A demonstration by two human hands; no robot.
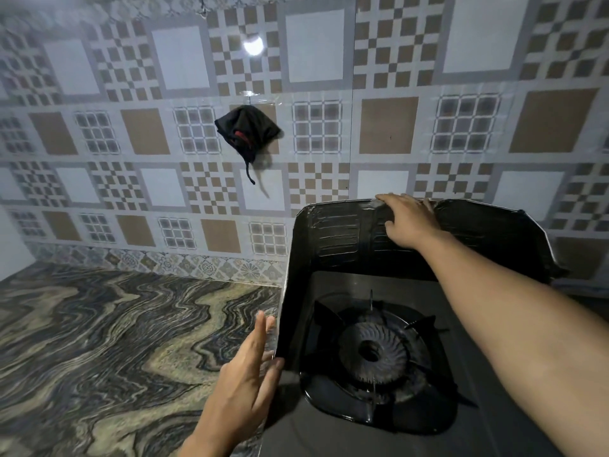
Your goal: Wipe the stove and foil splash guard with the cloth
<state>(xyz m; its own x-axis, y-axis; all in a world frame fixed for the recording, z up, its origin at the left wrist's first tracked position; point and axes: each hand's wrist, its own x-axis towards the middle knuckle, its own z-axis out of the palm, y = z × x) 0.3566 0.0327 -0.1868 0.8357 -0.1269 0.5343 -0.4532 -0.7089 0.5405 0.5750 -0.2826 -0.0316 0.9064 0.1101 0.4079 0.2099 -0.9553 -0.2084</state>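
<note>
No readable text, label, brand or number shows on any surface in this view

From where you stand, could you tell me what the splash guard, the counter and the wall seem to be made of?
Splash guard: probably thin foil sheet, dark and glossy, creased and dented, silver at the edge. Counter: likely polished stone or a stone-look slab, with wavy veins. Wall: glazed patterned tiles, reflecting a lamp.

Left hand (245, 367) flat, fingers straight and together; right hand (407, 221) spread palm-down, arm outstretched.
</note>
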